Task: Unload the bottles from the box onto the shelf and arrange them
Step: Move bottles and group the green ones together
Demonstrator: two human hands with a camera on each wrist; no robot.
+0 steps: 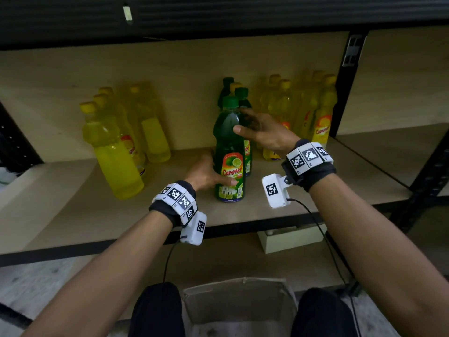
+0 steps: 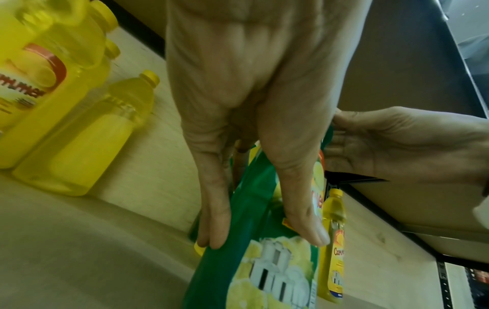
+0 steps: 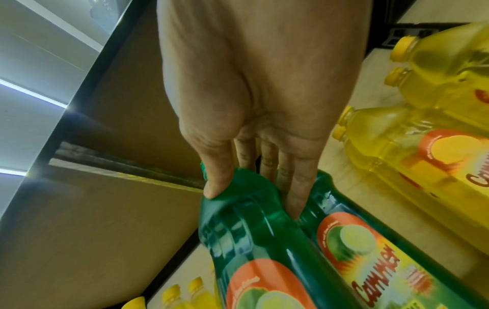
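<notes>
Box point(image 1: 239, 302) at knees, contents unseen. Arrange step: left hand point(image 1: 206, 173) fingers curled round base of front green bottle point(image 1: 229, 152), upright on shelf point(image 1: 73, 215); right hand point(image 1: 262, 131) grips its shoulder. Next, probably: square it to the green row, release.

Glossy translucent plastic bottles point(image 1: 229, 152) on a matt wood-grain shelf point(image 1: 73, 215).

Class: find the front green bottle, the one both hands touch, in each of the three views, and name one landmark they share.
Head: front green bottle at centre, upright on the shelf.
Left wrist: bottom centre, under the left hand.
Right wrist: bottom centre, below the right hand.
Shared landmark: its orange lime label.
</notes>
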